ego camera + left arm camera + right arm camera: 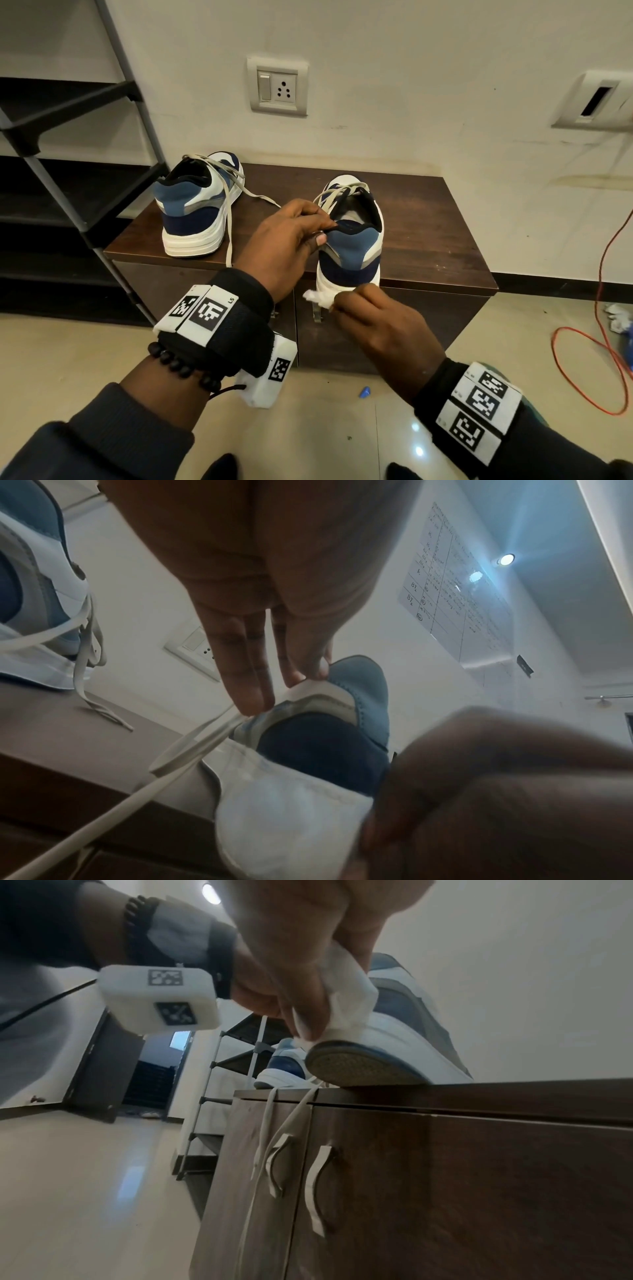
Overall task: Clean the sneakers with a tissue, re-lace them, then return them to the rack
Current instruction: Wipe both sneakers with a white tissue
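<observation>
Two white and blue sneakers stand on a low dark wooden cabinet (428,219), heels toward me. The right sneaker (352,246) has its heel over the cabinet's front edge, slightly raised. My left hand (291,236) pinches the back of its collar (342,674). My right hand (373,318) holds a crumpled white tissue (317,296) against the white heel sole (359,1031). The left sneaker (197,209) stands apart, its loose laces (229,222) trailing over the cabinet front.
A black metal shoe rack (78,154) stands left of the cabinet. The wall behind carries a socket plate (277,85). An orange cable (603,325) and crumpled scraps lie on the tiled floor at right. Cabinet door handles (315,1185) sit below the heel.
</observation>
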Motion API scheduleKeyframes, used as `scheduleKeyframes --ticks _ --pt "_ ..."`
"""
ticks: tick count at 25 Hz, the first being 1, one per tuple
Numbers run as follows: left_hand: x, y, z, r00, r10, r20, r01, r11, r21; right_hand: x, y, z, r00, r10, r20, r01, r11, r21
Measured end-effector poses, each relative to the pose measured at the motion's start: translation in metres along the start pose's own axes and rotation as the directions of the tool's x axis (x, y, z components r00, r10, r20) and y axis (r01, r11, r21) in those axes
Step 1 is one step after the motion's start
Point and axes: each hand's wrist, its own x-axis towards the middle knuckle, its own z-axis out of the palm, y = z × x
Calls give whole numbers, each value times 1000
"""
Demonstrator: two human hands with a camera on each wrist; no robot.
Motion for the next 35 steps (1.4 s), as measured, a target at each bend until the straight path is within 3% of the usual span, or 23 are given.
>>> scheduleKeyframes --ticks 2,5,7,9,14,18,20,25,28,30,32,34,35 --pt "0 0 0 1000 2 2 -2 1000 3 -3 0 -3 999 -36 33 34 998 58" --pt "2 0 0 1000 12 -1 -12 1000 18 2 15 -12 984 109 -139 -98 991 87" --pt "1 -1 0 1000 14 -10 -14 1000 19 2 16 -9 984 141 -111 -133 988 77" --pt "1 0 1 1000 8 -9 -8 1000 12 0 12 -6 995 72 -65 -68 996 60" --pt "1 -1 1 1000 11 -18 -11 1000 13 16 29 -26 938 219 -270 -187 973 137" --pt "0 0 1 1000 -6 -12 6 1000 -3 7 9 -2 991 105 -86 -105 994 1" --pt "0 0 1 1000 4 -25 -4 1000 0 3 7 -5 999 48 -4 -48 998 40" --pt "1 -1 1 1000 -1 -21 2 1000 12 18 27 -25 945 243 -216 -214 965 151" --pt "0 0 1 1000 -4 -23 4 1000 -16 10 10 -7 993 83 -81 -80 996 31" --pt "0 0 1 1000 2 -31 -2 1000 -11 3 3 -6 999 -24 35 22 999 43" --pt "2 -1 2 999 16 -35 -16 1000 5 8 9 -19 996 42 -83 -34 995 94" --pt "2 -2 2 999 17 -35 -17 1000 13 16 20 -30 956 156 -248 -129 984 123" --pt "2 -2 2 999 16 -35 -15 1000 15 18 23 -32 946 181 -269 -154 981 119"
